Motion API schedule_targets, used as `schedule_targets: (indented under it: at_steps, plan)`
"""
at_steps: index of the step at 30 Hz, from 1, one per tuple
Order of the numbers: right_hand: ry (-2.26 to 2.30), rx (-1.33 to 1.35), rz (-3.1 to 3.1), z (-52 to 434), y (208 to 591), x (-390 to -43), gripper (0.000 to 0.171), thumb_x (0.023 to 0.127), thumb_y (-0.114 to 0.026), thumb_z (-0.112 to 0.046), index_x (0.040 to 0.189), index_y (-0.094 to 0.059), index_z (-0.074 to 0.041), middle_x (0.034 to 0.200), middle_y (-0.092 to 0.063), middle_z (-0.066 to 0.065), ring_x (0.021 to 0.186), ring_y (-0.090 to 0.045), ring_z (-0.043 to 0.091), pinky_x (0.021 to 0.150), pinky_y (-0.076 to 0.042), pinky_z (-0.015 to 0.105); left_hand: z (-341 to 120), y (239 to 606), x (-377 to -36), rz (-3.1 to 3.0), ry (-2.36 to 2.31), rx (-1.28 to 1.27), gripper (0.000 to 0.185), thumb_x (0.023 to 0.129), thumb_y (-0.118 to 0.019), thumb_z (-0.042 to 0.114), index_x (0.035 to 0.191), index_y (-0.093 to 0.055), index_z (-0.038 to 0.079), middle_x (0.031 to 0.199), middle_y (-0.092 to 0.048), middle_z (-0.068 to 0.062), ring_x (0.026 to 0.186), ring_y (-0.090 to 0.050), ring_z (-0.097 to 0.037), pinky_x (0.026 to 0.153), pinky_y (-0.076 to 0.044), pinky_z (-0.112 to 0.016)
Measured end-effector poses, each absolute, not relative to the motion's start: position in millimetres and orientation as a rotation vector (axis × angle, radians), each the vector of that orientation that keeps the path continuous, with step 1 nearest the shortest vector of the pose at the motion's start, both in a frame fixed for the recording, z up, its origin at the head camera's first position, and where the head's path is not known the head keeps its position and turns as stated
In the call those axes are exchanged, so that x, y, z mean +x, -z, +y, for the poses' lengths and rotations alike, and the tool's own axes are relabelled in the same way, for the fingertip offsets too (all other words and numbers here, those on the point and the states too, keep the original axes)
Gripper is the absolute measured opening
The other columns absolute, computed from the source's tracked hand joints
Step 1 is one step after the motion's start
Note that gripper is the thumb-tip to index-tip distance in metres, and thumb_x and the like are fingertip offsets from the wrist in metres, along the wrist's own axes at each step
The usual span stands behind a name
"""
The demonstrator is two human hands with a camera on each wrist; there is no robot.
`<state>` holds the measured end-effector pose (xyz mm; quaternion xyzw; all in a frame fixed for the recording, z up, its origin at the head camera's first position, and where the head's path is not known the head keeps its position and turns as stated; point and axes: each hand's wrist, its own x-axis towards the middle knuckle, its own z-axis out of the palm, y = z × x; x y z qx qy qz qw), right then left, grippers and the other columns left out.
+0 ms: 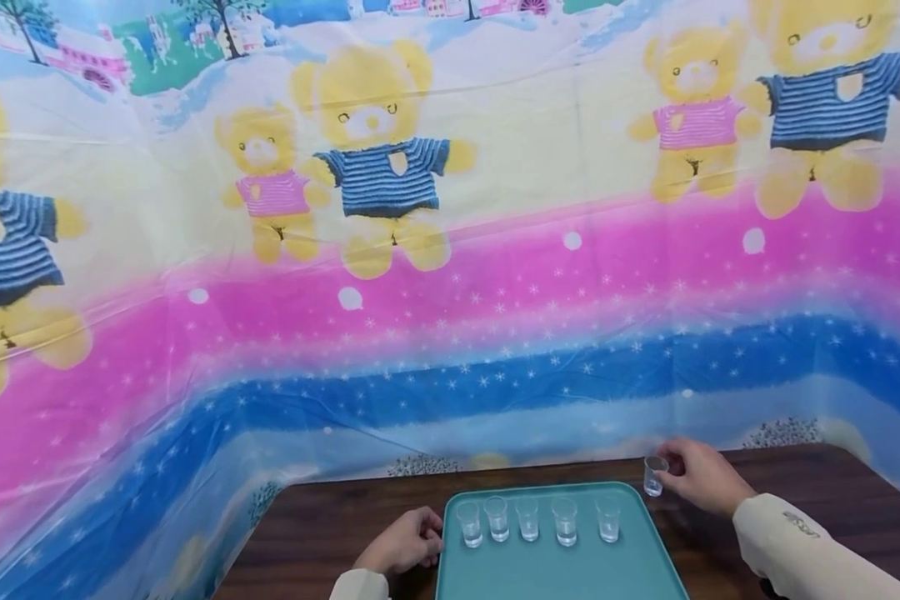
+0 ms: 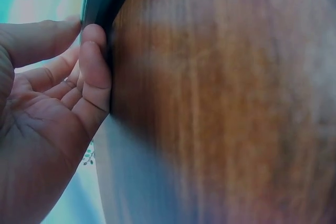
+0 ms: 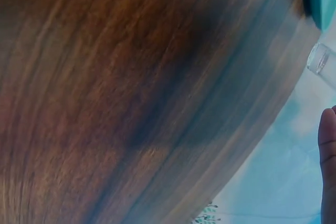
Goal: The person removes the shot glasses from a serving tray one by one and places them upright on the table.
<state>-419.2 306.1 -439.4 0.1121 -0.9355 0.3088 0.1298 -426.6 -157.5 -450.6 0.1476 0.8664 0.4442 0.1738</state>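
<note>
In the head view a green tray (image 1: 555, 571) bears a row of several small clear cups (image 1: 527, 518), each with some clear liquid at the bottom. Beyond its far right corner, my right hand (image 1: 701, 477) pinches another such cup (image 1: 653, 477) between thumb and fingers, held upright. The base of that cup (image 3: 320, 59) and one of my fingers (image 3: 328, 145) show at the edge of the right wrist view. My left hand (image 1: 405, 540) is at the tray's left side. In the left wrist view its thumb and curled fingers (image 2: 94, 66) grip the tray's rim (image 2: 94, 6).
The dark wood-grained table (image 1: 330, 517) has rounded far corners. Right behind it hangs a cloth (image 1: 450, 308) printed with bears and snowflakes. The cups on the tray stand near its far edge, with a wider gap before the rightmost one.
</note>
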Motion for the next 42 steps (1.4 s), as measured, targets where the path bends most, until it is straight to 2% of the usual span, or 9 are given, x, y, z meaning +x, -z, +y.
schedule_targets:
  at_steps: [14, 22, 27, 33, 42]
  plan:
    - [-0.947, 0.282, -2.778, 305, 450, -436, 0.033, 0.08, -0.075, -0.017, 0.105, -0.063, 0.001, 0.09, -0.06, 0.004, 0.082, -0.058, 0.018, 0.068, -0.051, 0.038, -160, 452, -433, 2.453, -1.254, 0.41, 0.012, 0.089, -0.059, -0.002, 0.1, -0.055, 0.0, 0.079, -0.058, -0.012, 0.067, -0.058, -0.022, 0.062, -0.052, -0.04]
    - [-0.798, 0.49, -2.624, 295, 438, -423, 0.037, 0.08, -0.075, -0.019, 0.112, -0.064, -0.005, 0.11, -0.058, 0.009, 0.104, -0.05, 0.033, 0.078, -0.047, 0.05, -158, 448, -430, 2.469, -1.248, 0.439, 0.013, 0.089, -0.058, -0.002, 0.101, -0.054, -0.002, 0.078, -0.056, -0.012, 0.066, -0.057, -0.021, 0.06, -0.051, -0.037]
    - [-0.822, 0.623, -2.669, 277, 435, -404, 0.034, 0.083, -0.072, -0.014, 0.115, -0.062, -0.008, 0.112, -0.055, 0.006, 0.099, -0.052, 0.028, 0.077, -0.046, 0.047, -157, 449, -428, 2.473, -1.241, 0.439, 0.014, 0.088, -0.057, -0.001, 0.101, -0.054, -0.002, 0.078, -0.056, -0.012, 0.065, -0.056, -0.02, 0.059, -0.05, -0.036]
    - [-0.796, 0.731, -2.726, 255, 433, -390, 0.035, 0.083, -0.074, -0.026, 0.114, -0.061, -0.016, 0.11, -0.054, -0.002, 0.1, -0.053, 0.025, 0.082, -0.045, 0.05, -159, 448, -431, 2.48, -1.246, 0.446, 0.015, 0.087, -0.057, -0.001, 0.102, -0.054, -0.002, 0.078, -0.056, -0.012, 0.064, -0.055, -0.02, 0.057, -0.049, -0.035]
    - [-0.786, 0.732, -2.748, 245, 436, -388, 0.031, 0.082, -0.074, -0.025, 0.109, -0.061, -0.018, 0.105, -0.053, -0.007, 0.099, -0.053, 0.02, 0.081, -0.046, 0.046, -155, 451, -428, 2.477, -1.253, 0.454, 0.015, 0.087, -0.058, -0.002, 0.101, -0.054, -0.003, 0.077, -0.056, -0.011, 0.063, -0.054, -0.019, 0.057, -0.049, -0.034]
